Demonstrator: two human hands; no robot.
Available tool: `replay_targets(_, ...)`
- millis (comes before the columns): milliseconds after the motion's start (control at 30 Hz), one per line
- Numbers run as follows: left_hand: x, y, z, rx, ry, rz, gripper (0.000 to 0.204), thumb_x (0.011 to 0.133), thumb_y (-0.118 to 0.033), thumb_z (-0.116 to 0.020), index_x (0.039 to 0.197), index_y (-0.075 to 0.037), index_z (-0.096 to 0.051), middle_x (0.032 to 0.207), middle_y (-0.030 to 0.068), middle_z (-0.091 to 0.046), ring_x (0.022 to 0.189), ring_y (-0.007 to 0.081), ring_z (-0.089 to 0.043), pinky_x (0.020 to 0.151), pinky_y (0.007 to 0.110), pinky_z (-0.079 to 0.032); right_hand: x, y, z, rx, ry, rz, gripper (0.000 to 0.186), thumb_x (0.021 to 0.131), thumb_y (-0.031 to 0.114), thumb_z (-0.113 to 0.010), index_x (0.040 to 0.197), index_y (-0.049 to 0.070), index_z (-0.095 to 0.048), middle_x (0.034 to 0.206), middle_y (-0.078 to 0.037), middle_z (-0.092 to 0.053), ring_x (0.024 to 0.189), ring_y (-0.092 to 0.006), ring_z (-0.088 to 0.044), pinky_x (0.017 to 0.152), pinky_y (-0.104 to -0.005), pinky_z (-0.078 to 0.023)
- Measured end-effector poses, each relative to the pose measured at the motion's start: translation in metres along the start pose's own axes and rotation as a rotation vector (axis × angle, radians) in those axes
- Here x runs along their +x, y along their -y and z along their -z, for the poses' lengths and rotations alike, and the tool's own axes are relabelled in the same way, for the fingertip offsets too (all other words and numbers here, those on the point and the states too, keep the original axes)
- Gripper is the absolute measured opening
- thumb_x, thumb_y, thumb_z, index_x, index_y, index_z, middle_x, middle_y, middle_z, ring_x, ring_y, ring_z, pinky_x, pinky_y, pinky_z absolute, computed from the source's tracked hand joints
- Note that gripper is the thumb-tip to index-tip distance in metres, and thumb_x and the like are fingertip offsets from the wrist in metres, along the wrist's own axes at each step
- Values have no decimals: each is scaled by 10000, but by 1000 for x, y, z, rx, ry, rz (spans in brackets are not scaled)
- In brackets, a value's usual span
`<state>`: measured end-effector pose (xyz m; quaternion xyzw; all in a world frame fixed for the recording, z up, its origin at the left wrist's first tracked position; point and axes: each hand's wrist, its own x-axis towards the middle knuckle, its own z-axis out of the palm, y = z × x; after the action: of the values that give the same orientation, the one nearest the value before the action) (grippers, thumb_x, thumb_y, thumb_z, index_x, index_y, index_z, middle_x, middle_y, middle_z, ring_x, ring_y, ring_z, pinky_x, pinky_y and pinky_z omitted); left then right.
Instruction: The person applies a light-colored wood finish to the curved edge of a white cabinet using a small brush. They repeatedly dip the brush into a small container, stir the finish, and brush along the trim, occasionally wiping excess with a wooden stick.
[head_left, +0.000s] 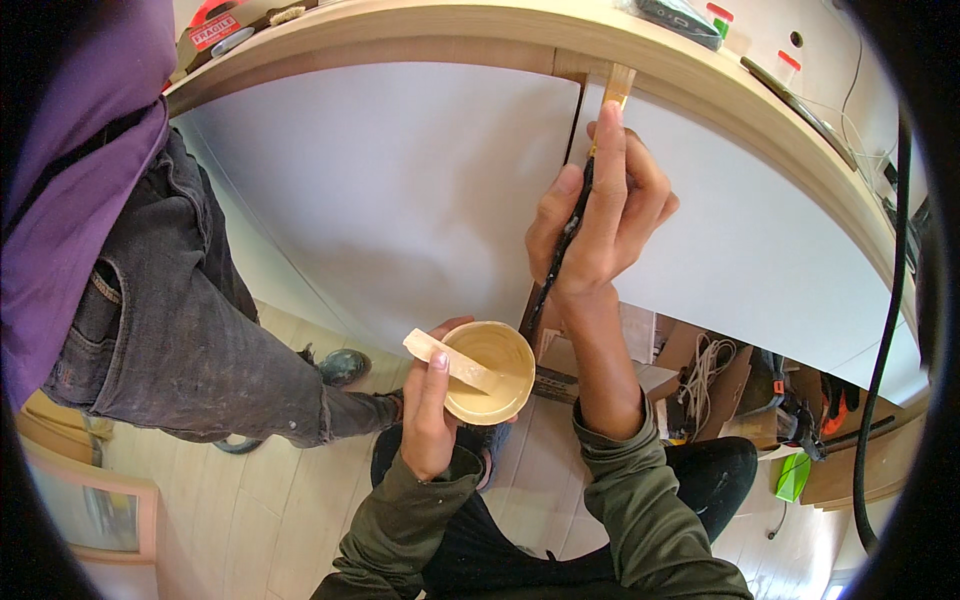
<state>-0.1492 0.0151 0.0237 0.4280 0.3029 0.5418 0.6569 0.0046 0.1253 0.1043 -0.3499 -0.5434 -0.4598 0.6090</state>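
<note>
My left hand (428,425) holds a round cup (505,350) of cream-coloured paint, with the thumb pressing on a flat wooden stick (416,340) that rests across its rim and dips inside. My right hand (605,215), higher up, grips a black-handled paintbrush (566,240). The pale bristles (620,78) touch the wooden strip (555,62) just below the curved tabletop edge (465,25), near the gap between two white panels (380,190).
A person in a purple top and dark jeans (170,300) stands close on my left. A black cable (885,320) hangs at the right. Cardboard, coiled cords (710,375) and tools lie beneath the desk. A glass-panelled wooden piece (90,515) is at lower left.
</note>
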Motion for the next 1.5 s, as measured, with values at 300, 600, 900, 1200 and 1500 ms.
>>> replay_targets(300, -3, -4, -10, -38, -56, 1, 515, 1046, -339, -332, 1366, 63, -373, 1196, 211, -571, 955, 299, -680, 688, 399, -629, 3, -4, 2, -6, 6, 4, 424, 875, -16, -570, 1289, -104, -575, 1021, -167, -644, 896, -210, -538, 802, -310, -386)
replay_targets(600, 0, 0, -13, -14, -19, -15, 556, 1048, -382, -325, 1363, 74, -365, 1184, 235, -581, 940, 298, -693, 673, 373, -631, 3, -6, 4, -2, 6, -28, 427, 886, -17, -556, 1305, -98, -568, 1032, -166, -618, 897, -212, -536, 808, -316, -397)
replay_targets(900, 0, 1, -18, -18, -33, -6, 557, 1048, -387, -327, 1371, 67, -356, 1202, 229, -570, 955, 299, -690, 678, 378, -635, 0, -12, 7, 85, -4, -59, 416, 915, -55, -503, 1325, -112, -539, 1101, -167, -536, 929, -208, -574, 746, -294, -504)
replay_targets(1200, 1, -1, -18, -8, -14, -8, 548, 1050, -377, -326, 1369, 68, -356, 1200, 226, -572, 970, 302, -686, 689, 378, -634, 0, -13, 7, 72, -14, -84, 408, 922, -48, -507, 1324, -111, -543, 1093, -169, -546, 907, -200, -573, 743, -299, -506)
replay_targets(1500, 0, 1, -19, -5, -28, -11, 551, 1052, -370, -322, 1374, 76, -344, 1189, 232, -580, 944, 292, -689, 662, 375, -626, -2, -15, -1, 140, -137, -86, 485, 798, -57, -615, 1279, -114, -590, 1010, -156, -610, 863, -203, -519, 666, -295, -381)
